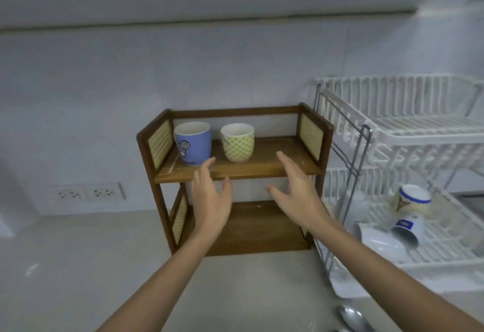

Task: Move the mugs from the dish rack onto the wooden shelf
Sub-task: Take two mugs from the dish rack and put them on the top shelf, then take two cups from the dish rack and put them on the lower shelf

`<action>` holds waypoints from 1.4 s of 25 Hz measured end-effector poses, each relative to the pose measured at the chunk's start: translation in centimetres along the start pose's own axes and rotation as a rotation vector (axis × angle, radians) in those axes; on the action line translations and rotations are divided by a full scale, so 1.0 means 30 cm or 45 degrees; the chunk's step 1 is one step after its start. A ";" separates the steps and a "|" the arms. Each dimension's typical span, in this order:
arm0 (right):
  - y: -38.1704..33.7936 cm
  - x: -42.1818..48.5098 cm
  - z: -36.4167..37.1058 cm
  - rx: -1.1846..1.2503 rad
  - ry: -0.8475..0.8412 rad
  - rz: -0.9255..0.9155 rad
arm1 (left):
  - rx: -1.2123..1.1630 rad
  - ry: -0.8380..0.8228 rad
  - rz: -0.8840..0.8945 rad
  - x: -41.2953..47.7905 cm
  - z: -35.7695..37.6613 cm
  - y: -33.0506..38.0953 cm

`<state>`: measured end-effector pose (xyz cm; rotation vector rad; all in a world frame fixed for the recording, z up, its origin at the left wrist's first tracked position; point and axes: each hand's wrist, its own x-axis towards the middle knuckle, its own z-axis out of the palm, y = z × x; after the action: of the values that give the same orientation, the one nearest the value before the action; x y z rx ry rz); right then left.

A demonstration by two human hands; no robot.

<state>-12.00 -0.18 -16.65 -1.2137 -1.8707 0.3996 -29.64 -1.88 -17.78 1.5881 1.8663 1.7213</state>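
A two-tier wooden shelf [264, 166] stands on the counter against the wall. On its top board sit a blue mug [193, 143] at the left and a yellow patterned mug [237, 142] beside it, both upright. My left hand [209, 198] and my right hand [296, 195] hover in front of the shelf, fingers spread, holding nothing. To the right is a white two-tier dish rack [408, 132]. Its lower tier holds a white mug with a blue band [413, 198], a white mug with a blue label [407, 229] and a plain white mug [379, 242], all tipped over.
A double wall socket [86, 193] sits left of the shelf, low on the tiled wall. Metal spoons [352, 318] lie on the counter near the front right. The rack's drip tray [366, 289] reaches forward on the counter.
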 end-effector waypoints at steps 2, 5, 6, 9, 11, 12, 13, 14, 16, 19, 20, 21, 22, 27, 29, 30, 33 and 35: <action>0.056 -0.160 -0.066 -0.031 0.073 -0.067 | -0.066 -0.136 0.093 -0.163 0.049 0.031; 0.178 -0.355 -0.189 -0.100 0.233 -0.092 | -0.143 -0.392 0.286 -0.388 0.146 0.081; 0.229 -0.399 -0.235 -0.141 0.268 -0.064 | -0.170 -0.499 0.363 -0.447 0.182 0.097; 0.412 -0.472 -0.391 -0.259 0.276 0.159 | -0.236 -0.794 0.558 -0.567 0.314 0.166; 0.541 -0.473 -0.483 -0.346 0.182 0.282 | -0.207 -0.969 0.602 -0.599 0.418 0.212; 0.605 -0.460 -0.526 -0.391 0.118 0.335 | -0.144 -1.045 0.575 -0.606 0.476 0.234; 0.665 -0.439 -0.563 -0.426 0.069 0.393 | -0.056 -1.105 0.531 -0.604 0.532 0.252; 0.726 -0.414 -0.600 -0.445 0.051 0.458 | 0.048 -1.163 0.479 -0.595 0.589 0.267; 0.833 -0.348 -0.656 -0.432 0.084 0.609 | 0.301 -1.304 0.389 -0.548 0.682 0.279; 0.956 -0.246 -0.716 -0.544 -0.069 0.690 | 0.691 -1.525 0.362 -0.456 0.781 0.284; 0.988 -0.217 -0.727 -0.666 -0.236 0.584 | 0.841 -1.579 0.392 -0.433 0.802 0.283; 1.011 -0.191 -0.734 -0.794 -0.449 0.422 | 1.011 -1.615 0.446 -0.415 0.819 0.283; 1.031 -0.165 -0.735 -0.910 -0.675 0.235 | 1.172 -1.627 0.509 -0.402 0.831 0.284; 1.114 -0.097 -0.675 -1.073 -1.232 -0.207 | 1.163 -1.544 0.625 -0.399 0.851 0.282; 1.139 -0.094 -0.652 -1.056 -1.196 -0.311 | 1.080 -1.523 0.628 -0.409 0.846 0.280; 1.151 -0.095 -0.647 -1.038 -1.163 -0.344 | 1.058 -1.527 0.630 -0.412 0.844 0.282; 1.175 -0.104 -0.646 -0.940 -1.090 -0.312 | 0.949 -1.530 0.476 -0.411 0.840 0.304; 1.183 -0.120 -0.661 -0.776 -1.011 -0.165 | 0.830 -1.467 0.328 -0.415 0.833 0.332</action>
<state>25.21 10.28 -29.77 -1.4278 -2.8876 0.2578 -1.15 2.60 -24.63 2.3278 1.5888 -0.0380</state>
